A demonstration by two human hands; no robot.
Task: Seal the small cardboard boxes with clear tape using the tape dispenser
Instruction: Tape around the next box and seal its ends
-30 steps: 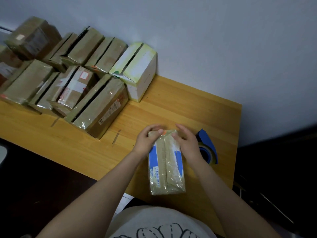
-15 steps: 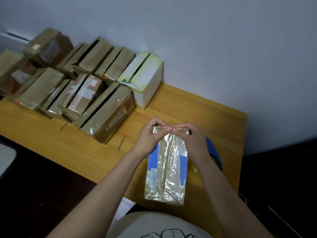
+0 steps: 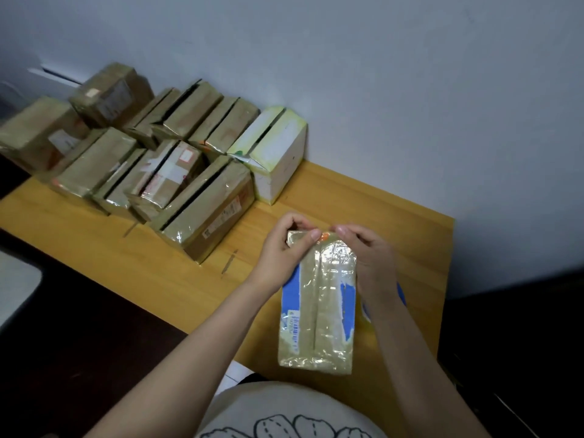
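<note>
A small cardboard box [image 3: 319,308], brown with blue patches, a barcode label and shiny clear tape over it, is lifted with its near end toward me above the wooden table [image 3: 177,273]. My left hand [image 3: 286,248] grips its far left corner, thumb on top. My right hand [image 3: 369,257] holds the far right side, fingers curled over the far edge. The blue tape dispenser [image 3: 400,294] lies behind my right wrist; only a sliver of it shows.
Several taped cardboard boxes [image 3: 202,213] crowd the table's left and back along the wall, with a white and yellow box [image 3: 278,159] at their right end. Dark floor lies left and right of the table. Bare wood shows ahead of my hands.
The box came up off the table and tilted toward me. Both hands slid to its far end and curled over the edge. The dispenser became almost hidden behind my right wrist.
</note>
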